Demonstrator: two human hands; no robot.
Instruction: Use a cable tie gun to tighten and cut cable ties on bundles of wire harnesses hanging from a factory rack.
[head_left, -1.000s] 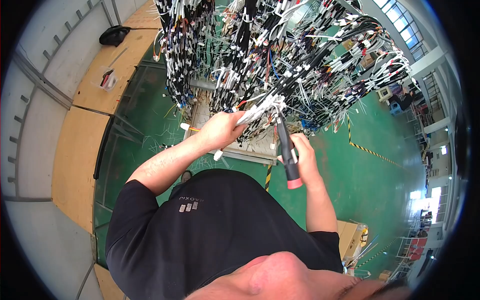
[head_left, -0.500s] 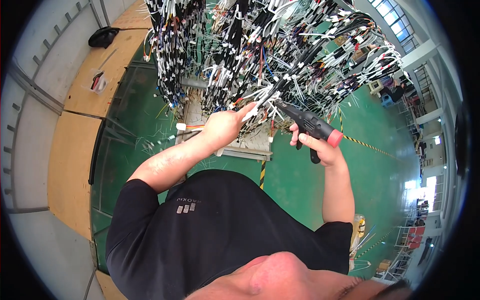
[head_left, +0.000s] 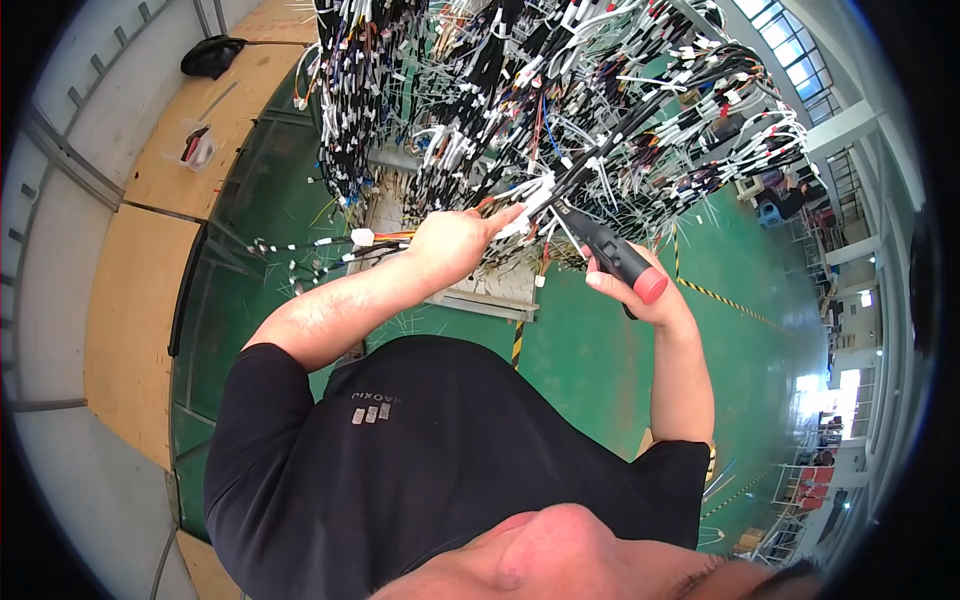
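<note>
Left hand point(head_left: 455, 245) is closed round a white-taped wire bundle point(head_left: 535, 195), fingers pinching it where it leaves the big wiring harness point(head_left: 560, 100) hanging overhead. Right hand point(head_left: 640, 295) is wrapped tight on a black tool w/ red butt end point(head_left: 620, 262), nose aimed at that bundle, just beside my left fingertips. Can't tell if tip touches. Below: green floor point(head_left: 600, 370); wooden bench point(head_left: 130, 300) at left w/ a black bag point(head_left: 212, 55) on it.
</note>
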